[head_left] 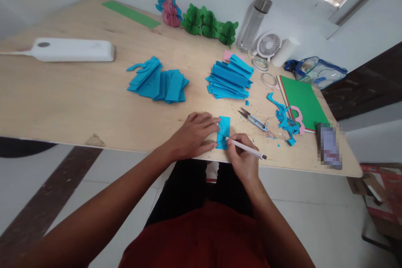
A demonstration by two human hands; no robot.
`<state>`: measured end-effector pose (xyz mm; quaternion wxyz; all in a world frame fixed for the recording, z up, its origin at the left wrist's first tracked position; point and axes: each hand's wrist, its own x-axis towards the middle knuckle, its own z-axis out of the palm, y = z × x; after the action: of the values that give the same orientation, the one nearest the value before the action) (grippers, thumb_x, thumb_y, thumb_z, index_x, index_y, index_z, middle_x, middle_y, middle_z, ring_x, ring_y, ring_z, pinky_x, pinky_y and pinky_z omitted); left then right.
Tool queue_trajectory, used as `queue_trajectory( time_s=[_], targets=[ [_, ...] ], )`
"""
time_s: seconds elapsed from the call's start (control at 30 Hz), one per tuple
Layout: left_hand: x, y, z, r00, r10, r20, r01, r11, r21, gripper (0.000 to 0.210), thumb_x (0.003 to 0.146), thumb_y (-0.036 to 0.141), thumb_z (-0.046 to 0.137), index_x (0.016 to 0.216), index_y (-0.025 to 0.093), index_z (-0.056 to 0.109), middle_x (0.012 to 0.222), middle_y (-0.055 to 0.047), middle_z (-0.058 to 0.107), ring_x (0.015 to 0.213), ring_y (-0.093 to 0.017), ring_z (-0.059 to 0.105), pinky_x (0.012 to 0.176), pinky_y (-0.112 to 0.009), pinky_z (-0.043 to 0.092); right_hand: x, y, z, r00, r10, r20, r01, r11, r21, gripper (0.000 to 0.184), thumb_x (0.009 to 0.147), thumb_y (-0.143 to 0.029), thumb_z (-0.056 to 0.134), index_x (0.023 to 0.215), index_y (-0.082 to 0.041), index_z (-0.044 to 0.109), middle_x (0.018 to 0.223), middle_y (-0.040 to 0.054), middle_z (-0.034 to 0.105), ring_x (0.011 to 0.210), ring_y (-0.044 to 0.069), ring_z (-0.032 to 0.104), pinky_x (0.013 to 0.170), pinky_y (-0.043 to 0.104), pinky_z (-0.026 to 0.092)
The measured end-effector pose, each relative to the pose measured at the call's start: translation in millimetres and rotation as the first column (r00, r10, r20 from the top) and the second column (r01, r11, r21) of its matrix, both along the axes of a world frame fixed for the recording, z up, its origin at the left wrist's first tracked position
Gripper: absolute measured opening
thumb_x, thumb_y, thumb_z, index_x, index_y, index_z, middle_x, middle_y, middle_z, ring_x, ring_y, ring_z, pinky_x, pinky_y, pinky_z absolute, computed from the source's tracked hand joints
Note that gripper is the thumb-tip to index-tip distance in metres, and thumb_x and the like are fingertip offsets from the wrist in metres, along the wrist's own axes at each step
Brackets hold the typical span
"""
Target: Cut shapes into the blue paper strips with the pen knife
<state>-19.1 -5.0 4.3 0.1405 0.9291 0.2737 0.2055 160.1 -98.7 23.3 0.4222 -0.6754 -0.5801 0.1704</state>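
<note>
No legible text, brand or number, blue label [320, 80] on the clear pouch [328, 71] too small to read, phone screen [329, 144] pixelated.

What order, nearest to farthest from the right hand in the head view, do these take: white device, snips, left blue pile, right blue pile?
1. Snips, just ahead
2. Right blue pile, farther ahead
3. Left blue pile, ahead and left
4. White device, far left

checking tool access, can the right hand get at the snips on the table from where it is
Probably yes: the snips lie just beyond the right hand, with nothing seen on top of them. It holds a pen, though, so that would likely need setting down or shifting first.
</note>
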Motion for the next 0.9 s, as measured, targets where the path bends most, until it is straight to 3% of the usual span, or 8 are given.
queue_trajectory(
  time_s=[0.9],
  targets=[
    [0.1, -0.3, 0.9, 1.000, -0.003, 0.010, 0.002, 1.000, 0.007, 0.030, 0.087, 0.039, 0.056, 0.112, 0.022, 0.060, 0.142, -0.008, 0.056, 0.130, -0.032, 0.045, 0.107, -0.051, 0.030, 0.3, -2.6, 0.5, 1.000, 0.010, -0.002, -0.010, 1.000, -0.011, 0.010, 0.085, -0.030, 0.057, 0.079, -0.023, 0.060, 0.071, 0.0007, 0.065, 0.067, 0.017, 0.059, 0.063, 0.029, 0.046]
  ],
)
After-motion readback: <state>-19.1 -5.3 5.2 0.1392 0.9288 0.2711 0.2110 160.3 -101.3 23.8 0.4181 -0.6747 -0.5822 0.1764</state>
